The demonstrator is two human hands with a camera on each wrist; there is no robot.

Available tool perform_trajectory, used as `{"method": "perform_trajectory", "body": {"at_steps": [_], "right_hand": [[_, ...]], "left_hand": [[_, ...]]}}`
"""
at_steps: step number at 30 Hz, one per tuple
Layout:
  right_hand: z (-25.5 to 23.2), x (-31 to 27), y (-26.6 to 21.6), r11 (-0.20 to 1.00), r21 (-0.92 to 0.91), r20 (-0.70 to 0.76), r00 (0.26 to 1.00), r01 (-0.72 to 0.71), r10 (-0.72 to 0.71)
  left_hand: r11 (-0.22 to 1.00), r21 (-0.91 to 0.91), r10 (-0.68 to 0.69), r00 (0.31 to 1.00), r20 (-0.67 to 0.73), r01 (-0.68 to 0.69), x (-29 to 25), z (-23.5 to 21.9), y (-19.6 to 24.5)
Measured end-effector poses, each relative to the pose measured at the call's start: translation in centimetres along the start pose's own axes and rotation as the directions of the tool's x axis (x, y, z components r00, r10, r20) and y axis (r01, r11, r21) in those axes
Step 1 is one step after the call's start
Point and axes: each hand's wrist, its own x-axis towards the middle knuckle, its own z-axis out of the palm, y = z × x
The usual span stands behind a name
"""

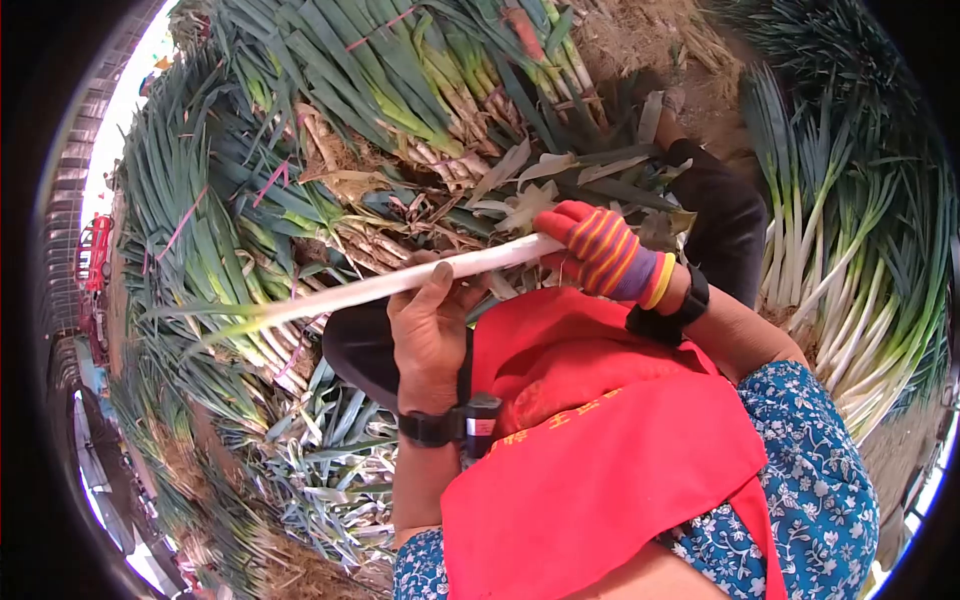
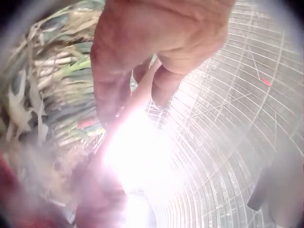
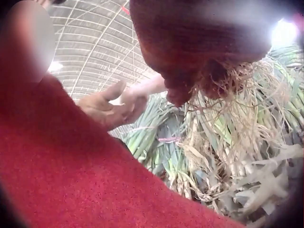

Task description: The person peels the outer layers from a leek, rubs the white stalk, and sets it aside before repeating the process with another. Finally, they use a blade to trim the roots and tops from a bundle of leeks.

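A long green onion [image 1: 400,283] lies slantwise across both hands, its white stalk toward the right and its thin green tip pointing left. My bare left hand [image 1: 435,325] pinches the middle of the stalk, thumb on top and fingers beneath. Strong glare washes out part of the stalk in the left wrist view. My right hand [image 1: 605,252], in a striped red, yellow and purple glove, grips the root end. Stringy roots [image 3: 237,90] hang from that glove in the right wrist view.
Tied bundles of green onions [image 1: 400,80] are heaped ahead and to the left. Loose white-stemmed green onions [image 1: 830,230] lie on the right. Stripped leaves [image 1: 530,205] litter the ground by my knees. A red apron [image 1: 600,480] covers my lap.
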Motion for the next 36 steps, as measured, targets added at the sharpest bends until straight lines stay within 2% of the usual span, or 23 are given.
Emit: {"method": "perform_trajectory", "body": {"at_steps": [4,6,7,9,10,12,13,16,18,19,20,22,24,25,26,27,28,29,30,32,34,35,36], "right_hand": [[0.8,0.0,-0.1,0.991,0.120,-0.030,0.998,0.051,-0.048],[0.7,0.0,0.0,0.994,-0.005,0.014,0.994,0.112,-0.112],[0.7,-0.1,-0.1,0.994,-0.004,0.020,0.993,0.113,-0.113],[0.8,-0.2,-0.4,0.979,-0.190,0.144,0.988,0.075,-0.048],[0.8,-0.2,-0.6,0.979,-0.188,0.148,0.988,0.079,-0.052],[0.9,-0.2,-1.2,0.947,-0.310,0.120,0.992,0.082,-0.047],[0.9,-0.2,-1.1,0.947,-0.310,0.122,0.991,0.083,-0.047],[1.2,-0.2,-0.5,0.955,-0.298,0.224,0.972,-0.001,0.071],[1.5,-0.5,0.4,0.998,-0.056,0.139,0.989,-0.034,0.041],[1.6,-0.5,0.5,0.997,-0.024,0.149,0.986,-0.076,0.079],[1.7,-0.4,0.5,0.997,-0.021,0.153,0.985,-0.073,0.075],[1.9,-0.5,0.9,0.901,0.229,0.280,0.912,-0.367,0.301],[2.4,-0.7,2.0,0.905,0.237,0.298,0.914,-0.352,0.277],[2.5,-0.7,2.4,0.909,0.247,0.312,0.916,-0.336,0.254],[2.5,-0.8,2.6,0.908,0.246,0.308,0.916,-0.339,0.259],[2.4,-0.9,2.7,0.863,0.307,0.341,0.893,-0.402,0.294],[2.3,-0.9,2.8,0.809,0.365,0.377,0.868,-0.461,0.324],[2.6,-1.2,3.5,0.855,0.348,0.340,0.901,-0.385,0.268],[2.6,-1.4,3.8,0.854,0.348,0.339,0.901,-0.386,0.270],[2.7,-1.6,4.4,0.936,0.300,0.216,0.969,-0.184,0.121],[2.8,-1.3,4.2,0.940,0.299,0.185,0.976,-0.167,0.115],[2.8,-1.1,3.9,0.791,0.409,0.297,0.886,-0.454,0.355],[2.6,-0.9,3.5,0.552,0.469,0.430,0.724,-0.690,0.539]], "left_hand": [[0.998,0.055,-0.030,0.995,-0.096,0.036,0.2,-0.9,-0.1],[0.998,0.062,0.011,0.995,-0.095,-0.005,-0.3,-0.1,0.0],[0.998,0.058,0.011,0.995,-0.099,-0.005,-0.5,0.3,0.0],[0.992,0.124,0.035,0.995,-0.093,-0.024,-0.6,1.0,0.1],[0.992,0.122,0.038,0.995,-0.097,-0.026,-0.5,1.0,0.1],[0.996,0.091,0.034,0.989,-0.143,-0.021,-0.4,0.8,-0.2],[0.996,0.090,0.033,0.989,-0.145,-0.020,-0.2,0.5,-0.4],[1.000,-0.013,-0.028,0.983,-0.181,0.026,-0.1,-0.2,-1.1],[0.997,0.021,-0.068,0.983,-0.169,0.073,-0.3,-0.5,-1.3],[0.997,0.019,-0.066,0.983,-0.173,0.070,-0.4,-0.5,-1.3],[0.997,0.062,-0.046,0.991,-0.124,0.054,-0.6,-0.5,-1.3],[0.994,0.103,-0.028,0.997,-0.074,0.035,-0.9,-0.4,-1.2],[0.989,0.148,-0.005,1.000,0.020,0.002,-1.1,-0.1,-1.2],[0.989,0.149,-0.009,1.000,0.023,0.005,-1.0,-0.3,-1.3],[0.985,0.168,0.032,0.994,0.103,-0.049,-0.9,-0.6,-1.5],[0.978,0.182,0.071,0.981,0.183,-0.105,-0.9,-0.7,-1.5],[0.978,0.183,0.067,0.980,0.187,-0.102,-0.9,-0.7,-1.4],[0.975,0.192,0.052,0.958,0.282,-0.109,-0.8,-0.7,-1.3],[0.973,0.201,0.036,0.927,0.373,-0.118,-0.8,-0.8,-1.1],[0.972,0.204,0.028,0.916,0.400,-0.119,-0.6,-1.2,-0.8],[0.969,0.205,0.024,0.881,0.473,-0.136,-0.6,-1.5,-0.6],[0.960,0.238,0.014,0.879,0.477,-0.145,-0.7,-1.3,-0.5],[0.961,0.238,0.010,0.877,0.480,-0.141,-0.8,-1.2,-0.6]]}}
